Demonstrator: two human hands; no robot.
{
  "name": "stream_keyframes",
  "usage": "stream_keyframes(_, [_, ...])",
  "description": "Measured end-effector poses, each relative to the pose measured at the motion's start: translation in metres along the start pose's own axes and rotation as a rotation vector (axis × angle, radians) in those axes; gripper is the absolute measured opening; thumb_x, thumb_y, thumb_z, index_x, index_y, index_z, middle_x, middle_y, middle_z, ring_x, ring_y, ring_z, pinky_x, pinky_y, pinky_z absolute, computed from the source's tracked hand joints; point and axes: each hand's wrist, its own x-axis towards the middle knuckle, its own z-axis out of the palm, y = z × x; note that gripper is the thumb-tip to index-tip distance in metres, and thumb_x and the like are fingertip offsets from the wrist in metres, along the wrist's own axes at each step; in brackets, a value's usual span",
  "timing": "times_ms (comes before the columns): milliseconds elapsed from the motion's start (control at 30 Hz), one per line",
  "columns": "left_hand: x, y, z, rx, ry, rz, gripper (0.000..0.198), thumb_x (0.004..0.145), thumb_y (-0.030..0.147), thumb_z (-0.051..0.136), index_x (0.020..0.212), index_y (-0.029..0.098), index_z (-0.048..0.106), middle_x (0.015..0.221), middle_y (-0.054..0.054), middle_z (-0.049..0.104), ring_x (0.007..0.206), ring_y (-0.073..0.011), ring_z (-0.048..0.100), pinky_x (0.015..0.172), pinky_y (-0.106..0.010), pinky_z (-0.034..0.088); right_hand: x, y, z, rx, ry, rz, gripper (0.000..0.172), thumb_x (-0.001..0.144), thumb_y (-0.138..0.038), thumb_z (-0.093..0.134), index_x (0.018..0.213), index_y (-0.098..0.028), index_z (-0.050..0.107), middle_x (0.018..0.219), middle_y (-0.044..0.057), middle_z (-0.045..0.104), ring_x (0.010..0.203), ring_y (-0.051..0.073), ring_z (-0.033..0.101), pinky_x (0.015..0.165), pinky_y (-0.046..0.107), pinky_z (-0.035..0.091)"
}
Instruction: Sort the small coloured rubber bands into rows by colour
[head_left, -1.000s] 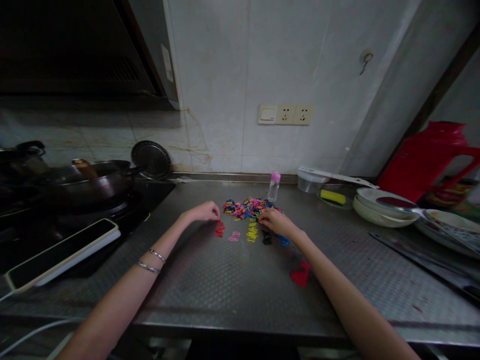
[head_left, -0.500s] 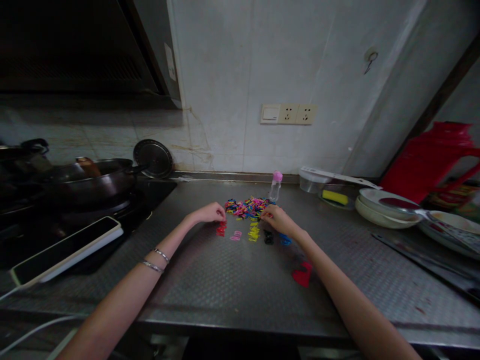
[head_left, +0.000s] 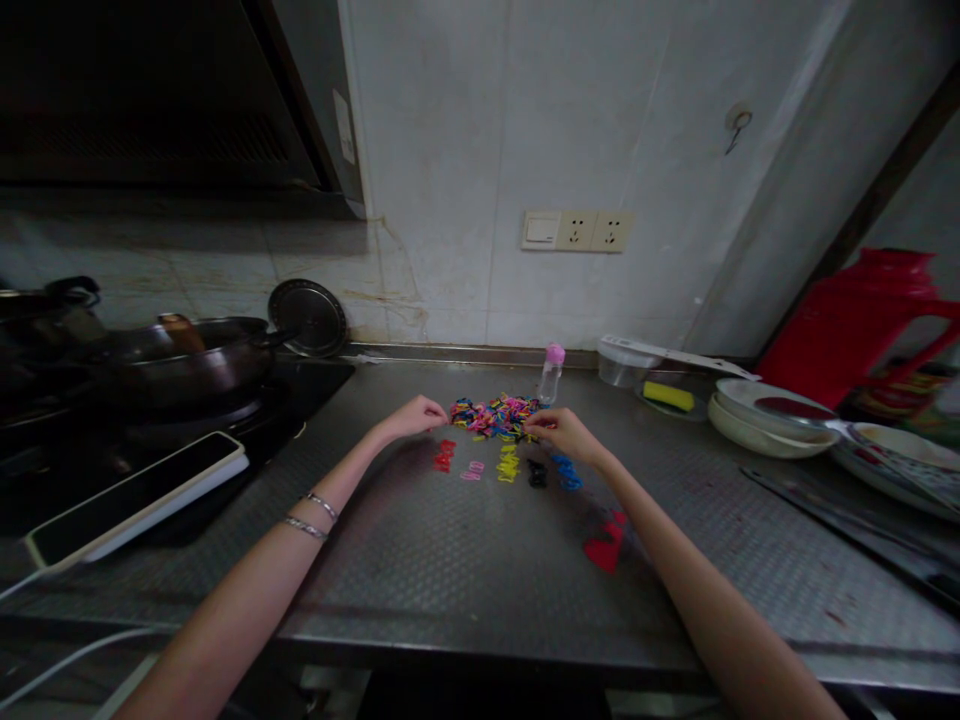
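Note:
A mixed heap of small colourful rubber bands point(head_left: 495, 416) lies on the metal counter. My left hand point(head_left: 420, 414) is at the heap's left edge, its thumb and fingertips pinched together. At the right edge of the heap, my right hand point(head_left: 559, 431) has its fingertips closed among the bands. Whatever either pinch holds is too small to make out. Nearer me lie separate groups in a row: red bands point(head_left: 443, 456), pink bands point(head_left: 473, 470), yellow bands point(head_left: 508, 463), black bands point(head_left: 537, 473) and blue bands point(head_left: 567, 472).
Behind the heap stands a clear bottle with a pink cap point(head_left: 553, 372). A red heart-shaped piece point(head_left: 604, 545) lies by my right forearm. Bowls point(head_left: 769, 425) and a red thermos point(head_left: 862, 320) stand right; a pan point(head_left: 187, 365) and a white-edged device point(head_left: 139, 498) are left.
My left hand has shifted up and slightly left, away from the red bands. The right hand has moved slightly right, its fingers still at the heap, and more of the blue bands shows.

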Motion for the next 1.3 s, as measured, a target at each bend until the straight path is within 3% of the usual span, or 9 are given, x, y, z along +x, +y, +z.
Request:
stream_keyframes(233, [0.002, -0.004, 0.001, -0.019, 0.023, 0.016, 0.033, 0.069, 0.034, 0.050, 0.083, 0.008, 0.067, 0.065, -0.003, 0.061, 0.053, -0.0088, 0.044, 0.051, -0.020, 0.033, 0.009, -0.018, 0.010, -0.024, -0.016, -0.061, 0.018, 0.071, -0.026, 0.057, 0.078, -0.014, 0.068, 0.075, 0.004, 0.067, 0.069, 0.014, 0.059, 0.066, 0.024, 0.044])
stream_keyframes(433, [0.000, -0.004, 0.001, -0.006, 0.030, -0.012, 0.033, 0.069, 0.033, 0.050, 0.083, 0.009, 0.068, 0.061, -0.002, 0.060, 0.052, -0.0089, 0.043, 0.050, -0.019, 0.032, 0.027, -0.047, 0.046, -0.025, -0.086, -0.182, 0.017, 0.072, -0.016, 0.055, 0.083, -0.015, 0.067, 0.075, 0.003, 0.067, 0.068, 0.012, 0.059, 0.064, 0.022, 0.044])
stream_keyframes(567, [0.001, -0.008, 0.002, 0.012, 0.068, -0.053, 0.032, 0.068, 0.031, 0.051, 0.082, 0.009, 0.069, 0.060, -0.002, 0.061, 0.052, -0.0097, 0.045, 0.049, -0.020, 0.032, 0.040, -0.059, 0.071, -0.086, -0.089, -0.182, 0.016, 0.072, -0.011, 0.054, 0.080, -0.014, 0.068, 0.073, 0.003, 0.067, 0.066, 0.012, 0.058, 0.063, 0.021, 0.042])
stream_keyframes(900, [0.004, -0.015, 0.006, 0.028, 0.101, -0.034, 0.029, 0.069, 0.030, 0.051, 0.080, 0.009, 0.069, 0.068, -0.005, 0.065, 0.058, -0.0116, 0.051, 0.055, -0.021, 0.037, 0.056, -0.058, 0.102, -0.197, -0.164, -0.280, 0.017, 0.073, -0.009, 0.053, 0.081, -0.014, 0.067, 0.076, 0.004, 0.067, 0.070, 0.012, 0.058, 0.066, 0.021, 0.042])
stream_keyframes(1100, [0.001, -0.007, 0.005, 0.048, 0.109, -0.037, 0.031, 0.069, 0.031, 0.050, 0.081, 0.008, 0.069, 0.068, -0.005, 0.065, 0.058, -0.0121, 0.051, 0.057, -0.022, 0.037, 0.054, -0.061, 0.095, -0.214, -0.129, -0.332, 0.019, 0.074, -0.009, 0.052, 0.085, -0.015, 0.067, 0.082, 0.005, 0.067, 0.075, 0.013, 0.059, 0.070, 0.022, 0.042])
stream_keyframes(1300, [0.002, -0.002, 0.010, 0.054, 0.119, -0.017, 0.032, 0.068, 0.029, 0.049, 0.081, 0.008, 0.069, 0.071, -0.006, 0.066, 0.061, -0.0134, 0.053, 0.058, -0.022, 0.038, 0.036, -0.046, 0.050, -0.228, -0.056, -0.330, 0.019, 0.077, -0.012, 0.049, 0.082, -0.013, 0.067, 0.080, 0.006, 0.067, 0.074, 0.014, 0.058, 0.070, 0.023, 0.042])
